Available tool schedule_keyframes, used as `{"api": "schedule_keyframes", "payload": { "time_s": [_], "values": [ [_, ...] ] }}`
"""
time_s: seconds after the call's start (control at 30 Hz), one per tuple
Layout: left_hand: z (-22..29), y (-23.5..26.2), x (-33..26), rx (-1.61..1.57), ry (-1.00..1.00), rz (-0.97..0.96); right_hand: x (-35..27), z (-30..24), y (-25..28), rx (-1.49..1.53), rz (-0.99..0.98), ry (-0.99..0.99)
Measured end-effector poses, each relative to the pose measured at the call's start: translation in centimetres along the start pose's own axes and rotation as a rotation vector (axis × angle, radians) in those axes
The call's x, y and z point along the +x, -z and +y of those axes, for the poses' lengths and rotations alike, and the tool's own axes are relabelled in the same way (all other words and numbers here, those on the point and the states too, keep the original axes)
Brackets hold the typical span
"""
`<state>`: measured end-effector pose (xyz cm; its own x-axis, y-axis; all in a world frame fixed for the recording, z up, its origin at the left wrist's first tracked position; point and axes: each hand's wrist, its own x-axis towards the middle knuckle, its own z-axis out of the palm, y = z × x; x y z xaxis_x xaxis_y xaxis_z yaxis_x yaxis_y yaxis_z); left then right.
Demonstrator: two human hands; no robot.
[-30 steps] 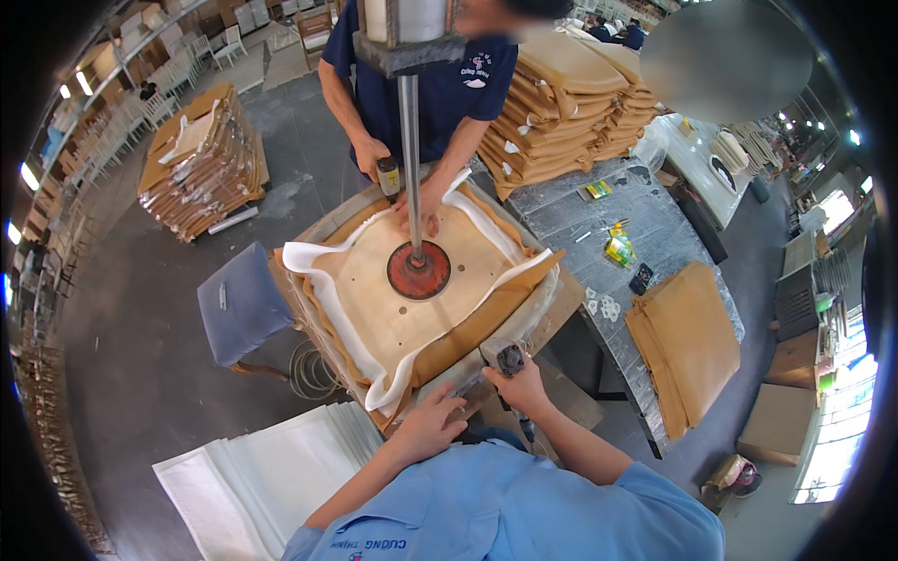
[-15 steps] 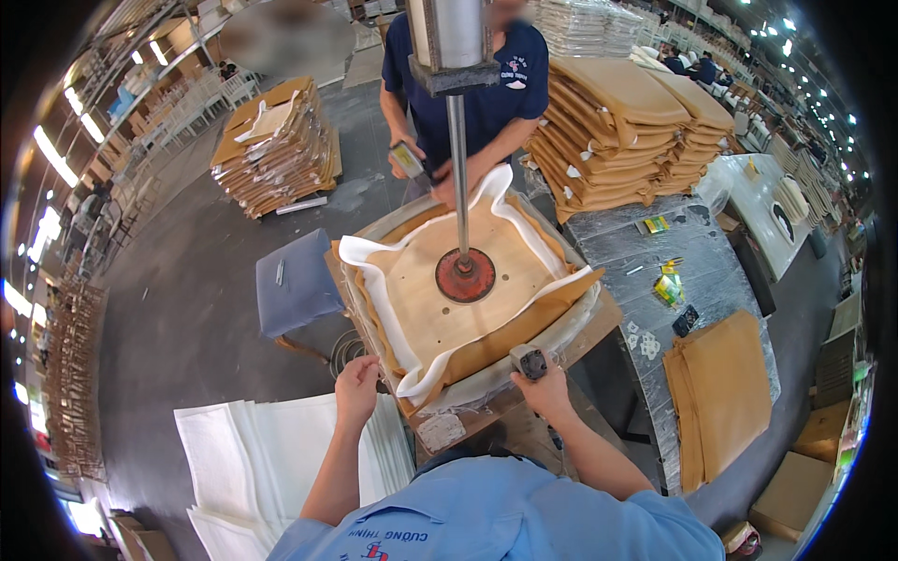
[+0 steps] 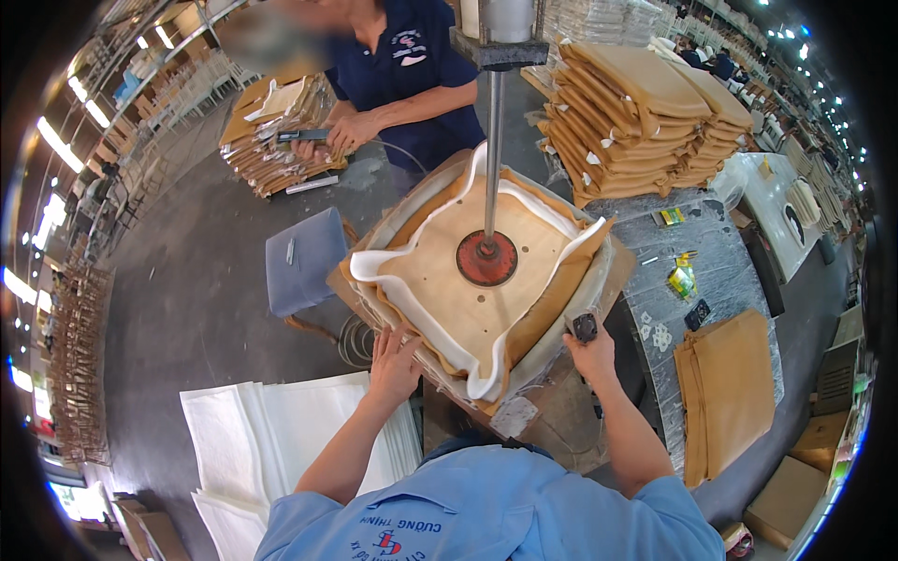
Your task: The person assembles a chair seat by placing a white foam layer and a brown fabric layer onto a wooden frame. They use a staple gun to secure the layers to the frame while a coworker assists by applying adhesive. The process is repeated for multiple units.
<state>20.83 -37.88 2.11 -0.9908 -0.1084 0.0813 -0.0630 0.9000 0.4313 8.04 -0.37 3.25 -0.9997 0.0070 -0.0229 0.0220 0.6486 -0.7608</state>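
A square pale wooden seat panel point(image 3: 440, 280) lies in front of me, ringed by white padding point(image 3: 402, 304) and tan covering point(image 3: 538, 327). On its middle presses a round red plate point(image 3: 487, 258) at the foot of a vertical metal rod point(image 3: 495, 140). My left hand point(image 3: 395, 363) rests with fingers spread along the near left edge of the grey-edged form around the seat. My right hand point(image 3: 591, 353) is wrapped around a tool with a dark end, likely a staple gun point(image 3: 585, 326), beside the right edge. Most of that tool is hidden.
Across from me a person in a dark shirt point(image 3: 412, 84) holds a hand tool point(image 3: 304, 136) with a hose. Tan covers are stacked point(image 3: 636, 112) at the far right; others lie on the side table point(image 3: 645, 402). White sheets point(image 3: 299, 421) and a blue-grey stool point(image 3: 304, 262) are left.
The seat has turned counterclockwise under the rod. My left hand has come onto its edge, and my right hand has moved right with the tool. The other person has shifted left.
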Motion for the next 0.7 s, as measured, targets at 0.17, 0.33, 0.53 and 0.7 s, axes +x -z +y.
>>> {"api": "schedule_keyframes", "payload": {
  "time_s": [0.17, 0.33, 0.53, 0.7],
  "values": [
    [0.3, -0.1, 1.5, 0.106, -0.225, -0.075, 3.2, 2.1, 0.9, -0.065, 0.078, 0.034],
    [1.3, -2.1, 1.3, 0.126, -0.318, -0.134, 5.5, -0.3, 3.1, -0.130, -0.029, -0.060],
    [3.0, -4.3, 1.9, 0.024, -0.429, -0.102, 0.8, -3.0, 5.0, 0.218, -0.056, -0.195],
    [5.1, -6.3, 1.9, -0.032, -0.456, -0.118, -6.6, -4.8, 5.2, 0.378, -0.296, -0.152]
  ]
}}
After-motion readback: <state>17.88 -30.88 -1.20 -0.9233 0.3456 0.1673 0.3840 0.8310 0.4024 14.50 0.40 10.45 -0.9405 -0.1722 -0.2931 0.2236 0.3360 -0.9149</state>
